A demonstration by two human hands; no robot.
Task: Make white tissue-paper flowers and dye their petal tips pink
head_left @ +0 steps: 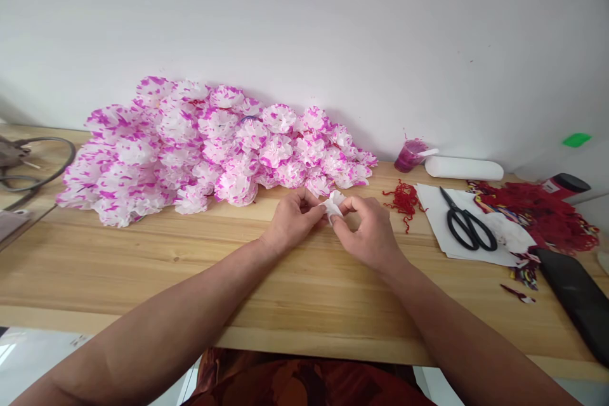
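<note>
Between my two hands, above the wooden table, is a small white paper flower with ruffled petals. My left hand pinches it from the left, fingers curled. From the right, my right hand grips it between thumb and forefinger. Just beyond my hands lies a big heap of white tissue-paper flowers with magenta-splashed petals, stretching to the left along the wall. A tangle of red yarn pieces rests right of my right hand.
Black-handled scissors lie on white paper sheets at the right. Behind stand a purple-stained cup and a white roll. Red material, a dark can and a black phone-like object sit farther right. A cable loops at left.
</note>
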